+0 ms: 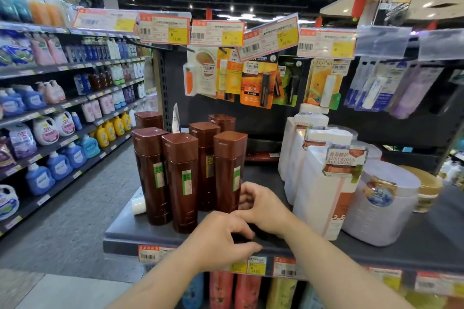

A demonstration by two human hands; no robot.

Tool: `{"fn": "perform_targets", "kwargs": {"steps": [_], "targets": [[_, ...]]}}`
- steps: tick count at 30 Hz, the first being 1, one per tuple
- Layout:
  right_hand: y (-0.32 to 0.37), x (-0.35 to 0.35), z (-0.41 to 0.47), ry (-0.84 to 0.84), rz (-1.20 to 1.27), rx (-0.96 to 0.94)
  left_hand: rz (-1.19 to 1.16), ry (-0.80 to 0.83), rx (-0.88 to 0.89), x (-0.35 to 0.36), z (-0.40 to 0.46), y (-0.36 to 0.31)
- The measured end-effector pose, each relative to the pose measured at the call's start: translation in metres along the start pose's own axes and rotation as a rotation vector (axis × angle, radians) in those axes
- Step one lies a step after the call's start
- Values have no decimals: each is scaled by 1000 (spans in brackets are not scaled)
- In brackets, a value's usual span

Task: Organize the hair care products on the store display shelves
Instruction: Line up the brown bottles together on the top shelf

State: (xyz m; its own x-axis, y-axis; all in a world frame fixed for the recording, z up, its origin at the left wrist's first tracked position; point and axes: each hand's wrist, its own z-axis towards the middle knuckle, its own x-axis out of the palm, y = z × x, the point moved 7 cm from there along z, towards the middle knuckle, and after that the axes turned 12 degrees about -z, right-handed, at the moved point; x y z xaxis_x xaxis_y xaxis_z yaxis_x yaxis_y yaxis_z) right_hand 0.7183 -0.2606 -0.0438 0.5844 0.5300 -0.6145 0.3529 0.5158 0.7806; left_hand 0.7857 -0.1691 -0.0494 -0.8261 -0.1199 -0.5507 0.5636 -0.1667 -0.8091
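1. A person's two hands meet at the front edge of a dark display shelf (140, 227) in a store aisle; the left hand (223, 238) has its fingers curled down over a small dark object (242, 236) at the shelf lip, and what that object is cannot be told
2. The right hand (261, 206) is curled beside the base of the nearest brown bottle (229, 170), fingertips at the bottle; whether it actually grips anything cannot be told
3. Six brown bottles (182, 180) with square brown caps stand upright in a cluster on the left part of the shelf
4. Tall white bottles (319, 190) with "Luxurious Repairing" collars stand to the right, next to a white tub (384, 206) and a gold-lidded jar (426, 190)
5. Carded lip balms (261, 78) hang on pegs above, under yellow price tags (164, 29); detergent jugs (40, 178) fill the aisle shelves at left
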Motion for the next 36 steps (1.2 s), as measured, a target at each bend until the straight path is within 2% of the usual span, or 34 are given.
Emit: {"fn": "perform_targets", "kwargs": {"steps": [5, 16, 25, 30, 36], "targets": [[4, 12, 9, 17, 24, -17, 43, 13, -9, 0, 1, 2], [-10, 7, 5, 104, 140, 56, -100, 2, -104, -6, 4, 3], [-23, -8, 0, -83, 78, 118, -134, -16, -154, -6, 7, 9], [-22, -23, 11, -252, -160, 187, -202, -58, -120, -11, 3, 6], [-31, -27, 35, -332, -355, 281, -338, -142, -156, -25, -2, 19]]}}
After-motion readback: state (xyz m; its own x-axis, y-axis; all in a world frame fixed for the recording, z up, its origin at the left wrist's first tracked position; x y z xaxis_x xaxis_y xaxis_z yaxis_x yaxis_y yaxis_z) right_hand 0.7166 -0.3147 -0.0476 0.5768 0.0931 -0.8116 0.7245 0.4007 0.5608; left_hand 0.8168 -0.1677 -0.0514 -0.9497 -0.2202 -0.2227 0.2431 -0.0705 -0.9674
